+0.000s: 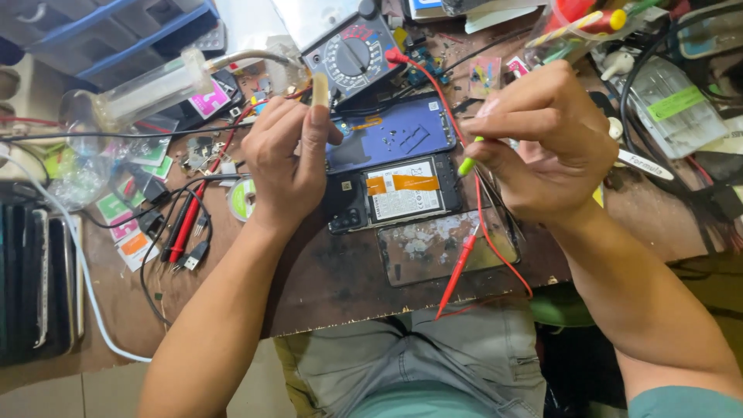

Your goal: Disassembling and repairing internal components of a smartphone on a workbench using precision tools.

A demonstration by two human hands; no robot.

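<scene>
My left hand [286,159] rests on the left end of an opened phone [395,197] whose battery with an orange strip is exposed. Its fingers pinch a small part I cannot make out. My right hand [546,143] holds a thin tool with a green tip [467,164], pointed at the phone's right edge. A blue back cover [398,135] lies just behind the phone. A detached screen panel [441,248] lies in front of it. A red probe [458,269] with its red lead crosses that panel.
A multimeter [352,54] stands behind the blue cover. Cables, a red-handled tool [186,224] and small cards litter the left of the brown table [333,286]. Phones are stacked at the far left [35,279]. Clear plastic boxes and cables crowd the right back.
</scene>
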